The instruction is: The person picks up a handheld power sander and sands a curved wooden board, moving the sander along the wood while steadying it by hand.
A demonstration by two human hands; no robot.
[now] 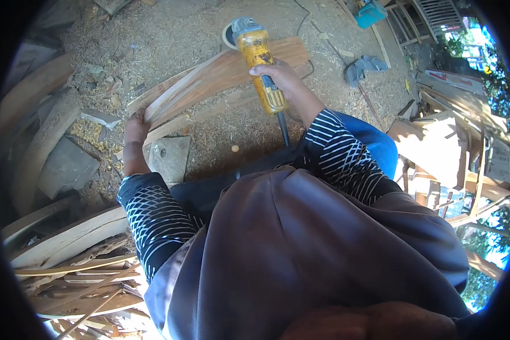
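Observation:
My right hand (280,78) is wrapped round the yellow body of an angle grinder (255,50). The grinder's head, with a round disc at its left side, is over the far part of a long wooden board (221,73); whether the disc touches the wood I cannot tell. A dark cord runs from the tool's rear toward my lap. With my left hand (136,127) I grip the board's near left end, fingers closed on its edge. Beneath the board lies a thinner wooden strip (181,120).
A flat grey slab (170,157) lies beside my left wrist. Curved timber pieces (39,124) and scrap wood (85,283) are piled on the left. To the right are a grey cloth (365,69), a teal container (370,14) and wooden frames (436,147). Shavings cover the ground.

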